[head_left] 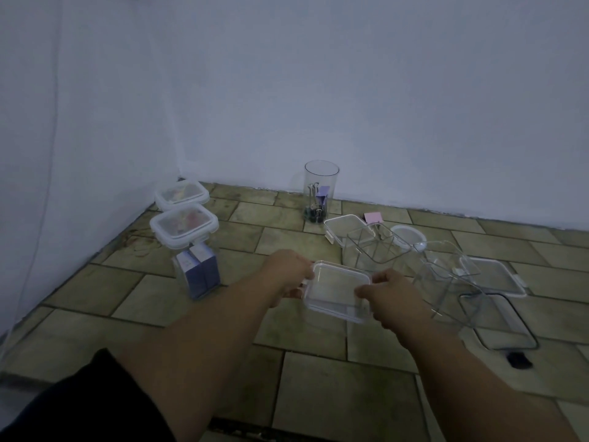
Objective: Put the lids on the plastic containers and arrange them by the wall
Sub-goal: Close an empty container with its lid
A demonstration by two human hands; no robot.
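A clear square lid (pixel 337 290) is held low over the tiled floor, my left hand (pixel 288 273) gripping its left edge and my right hand (pixel 387 296) its right edge. Whether a container sits under it I cannot tell. Two lidded containers stand along the left wall: a tall one with blue boxes inside (pixel 188 247) and another behind it (pixel 181 194). Open clear containers (pixel 373 247) (pixel 446 282) lie to the right, with loose lids (pixel 344 226) (pixel 492 277) and a round white lid (pixel 409 236) beside them.
A clear round cylinder (pixel 320 191) with binder clips stands against the back wall. A pink note pad (pixel 373 217) lies near it. A dark-rimmed lid or tray (pixel 500 327) and a small black object (pixel 518 359) rest on the floor at right. White walls meet in the left corner.
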